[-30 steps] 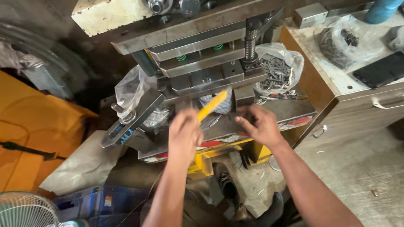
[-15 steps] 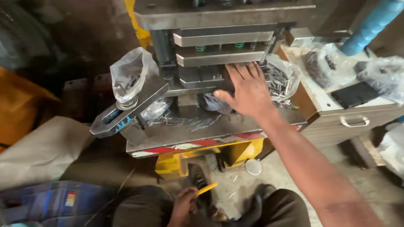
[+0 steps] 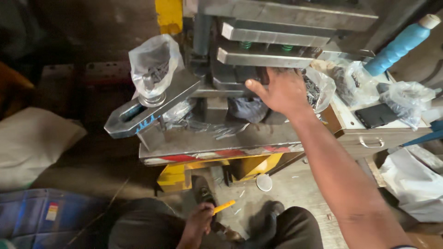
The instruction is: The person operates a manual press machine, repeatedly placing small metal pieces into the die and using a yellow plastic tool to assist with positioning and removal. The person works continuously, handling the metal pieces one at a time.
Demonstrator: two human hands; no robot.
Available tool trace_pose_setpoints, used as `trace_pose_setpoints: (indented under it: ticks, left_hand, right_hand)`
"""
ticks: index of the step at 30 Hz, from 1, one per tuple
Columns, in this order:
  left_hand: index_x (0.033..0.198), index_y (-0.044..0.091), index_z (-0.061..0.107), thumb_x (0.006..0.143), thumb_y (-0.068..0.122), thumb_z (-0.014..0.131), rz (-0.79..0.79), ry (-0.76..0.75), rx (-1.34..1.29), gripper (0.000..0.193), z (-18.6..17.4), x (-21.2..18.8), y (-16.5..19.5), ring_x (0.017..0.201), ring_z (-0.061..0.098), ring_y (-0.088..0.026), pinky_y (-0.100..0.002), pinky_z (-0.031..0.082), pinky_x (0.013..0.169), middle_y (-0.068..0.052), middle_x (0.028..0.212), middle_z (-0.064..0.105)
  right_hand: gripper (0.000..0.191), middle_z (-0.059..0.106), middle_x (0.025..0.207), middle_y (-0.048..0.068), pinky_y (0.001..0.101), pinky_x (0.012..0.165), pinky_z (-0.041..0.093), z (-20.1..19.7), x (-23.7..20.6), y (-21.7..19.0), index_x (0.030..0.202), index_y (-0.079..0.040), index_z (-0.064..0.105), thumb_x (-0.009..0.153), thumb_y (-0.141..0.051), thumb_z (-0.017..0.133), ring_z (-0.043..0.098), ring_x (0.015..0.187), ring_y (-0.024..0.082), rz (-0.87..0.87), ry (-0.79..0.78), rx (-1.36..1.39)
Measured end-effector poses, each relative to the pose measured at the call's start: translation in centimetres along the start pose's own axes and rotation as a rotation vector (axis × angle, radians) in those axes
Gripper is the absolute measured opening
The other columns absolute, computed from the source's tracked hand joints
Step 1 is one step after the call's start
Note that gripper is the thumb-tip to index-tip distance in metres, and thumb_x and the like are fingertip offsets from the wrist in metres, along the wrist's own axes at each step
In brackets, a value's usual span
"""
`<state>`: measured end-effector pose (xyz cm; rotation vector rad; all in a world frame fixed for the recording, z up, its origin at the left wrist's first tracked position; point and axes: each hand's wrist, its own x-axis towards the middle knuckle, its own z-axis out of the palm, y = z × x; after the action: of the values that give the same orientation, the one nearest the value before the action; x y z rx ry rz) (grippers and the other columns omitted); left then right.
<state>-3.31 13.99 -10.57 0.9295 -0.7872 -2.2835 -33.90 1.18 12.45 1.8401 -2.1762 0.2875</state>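
Right hand (image 3: 282, 92) is up at the press, fingers spread wide and flat, palm laid against the dark gap under the lower steel plate (image 3: 263, 57); it closes on nothing that shows, though the fingertips are tucked into shadow there, so whether they touch a part inside I cannot tell. Just below the palm sits a dark crumpled rag (image 3: 247, 108), and a scatter of thin metal pieces (image 3: 217, 129) lies along the middle of the press bed (image 3: 221, 145), nearer its front edge than the hand is. Those pieces lie down and to the left of the hand, mostly running side to side along the bed. Just beside the wrist, at the bed's right edge, a clear bag of small metal parts (image 3: 316, 90) leans against the cabinet (image 3: 364, 133). Left hand (image 3: 200, 220) is well away, low between the knees, closed around a yellow stick (image 3: 224, 207) that points up and to the right toward the floor under the bed. So the right hand is far the nearer one to the pieces. At the bed's left corner a slotted steel clamp (image 3: 147, 108) slants out, a second bag (image 3: 154, 62) sitting on it.
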Motion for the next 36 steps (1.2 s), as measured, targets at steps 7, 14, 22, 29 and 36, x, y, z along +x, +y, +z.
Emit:
trace_pose_setpoints:
  ticks: [7,14,22,29,36]
  left_hand:
    - [0.102,0.003,0.067,0.092,0.01,0.062,-0.004,0.058,0.101,0.013,-0.2,-1.1,0.2,0.043,0.044,-0.009,-0.027,0.037,0.038,-0.001,0.063,0.053]
    - [0.102,0.003,0.067,0.091,0.011,0.061,-0.007,0.069,0.118,0.015,-0.8,-1.1,-0.1,0.041,0.044,-0.011,-0.028,0.036,0.037,-0.002,0.059,0.05]
    - [0.102,0.003,0.066,0.091,0.013,0.063,0.007,0.073,0.127,0.015,-0.1,-1.0,0.0,0.041,0.043,-0.011,-0.028,0.035,0.038,-0.002,0.058,0.05]
    - [0.103,0.008,0.069,0.09,0.014,0.063,-0.093,0.093,0.232,0.015,0.5,-0.4,-0.1,0.04,0.045,-0.013,-0.031,0.038,0.038,-0.002,0.058,0.052]
    - [0.103,0.007,0.071,0.091,0.016,0.066,0.006,0.066,0.209,0.016,0.8,-0.3,-0.3,0.043,0.047,-0.012,-0.029,0.037,0.039,-0.002,0.058,0.053]
  right_hand:
    - [0.084,0.061,0.137,0.028,0.0573,0.111,0.034,0.2,-0.7,-0.8,0.147,0.002,0.051,0.099,-0.066,0.057,0.054,0.128,0.048,-0.134,0.253,-0.02]
    - [0.084,0.057,0.139,0.033,0.0555,0.116,0.033,0.3,-2.1,-0.3,0.146,0.006,0.049,0.097,-0.059,0.065,0.051,0.131,0.05,-0.143,0.253,-0.011]
    - [0.064,0.056,0.149,0.022,0.062,0.122,0.021,1.2,-4.9,3.3,0.147,-0.003,0.056,0.096,-0.04,0.072,0.045,0.144,0.044,-0.189,0.324,0.159]
    - [0.058,0.061,0.139,0.013,0.0641,0.107,0.024,1.2,-5.4,4.2,0.137,-0.01,0.065,0.088,-0.036,0.081,0.044,0.136,0.038,-0.122,0.423,0.006]
    - [0.006,0.067,0.105,0.006,0.0496,0.099,0.044,1.1,-6.8,5.6,0.104,-0.015,0.076,0.098,-0.017,0.078,0.062,0.107,0.031,-0.102,0.558,0.075]
